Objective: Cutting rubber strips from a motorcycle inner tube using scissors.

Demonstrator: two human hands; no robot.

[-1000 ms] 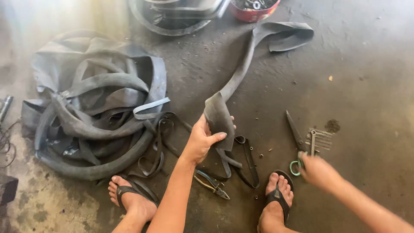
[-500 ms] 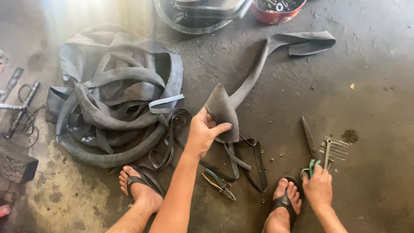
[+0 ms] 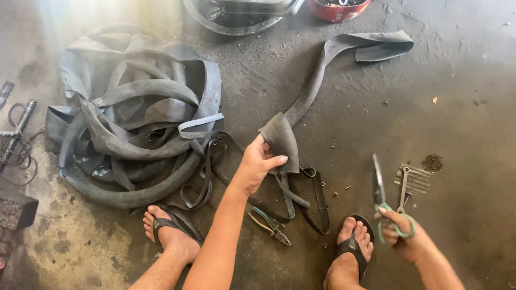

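- Stained grey concrete floor [image 3: 462, 80] fills the view, seen from above, with two sandalled feet at the bottom edge.
- Left hand [image 3: 257, 166] pinches the near end of a long flattened rubber inner tube strip [image 3: 317, 80], thumb on top and fingers curled under, lifting that end off the floor; the far end trails away toward a red bowl [image 3: 337, 7].
- Right hand [image 3: 404, 240], well to the right of the strip, grips green-handled scissors [image 3: 380, 200], fingers through the loops and closed on them; the blades point up and look shut, apart from the rubber.
- Left of the strip lies a heap of inner tubes [image 3: 134, 139]; narrow cut strips [image 3: 301, 198] and pliers [image 3: 269, 221] lie just below the held end.
- Judging from this, some strips are already cut, while the long piece looks uncut.
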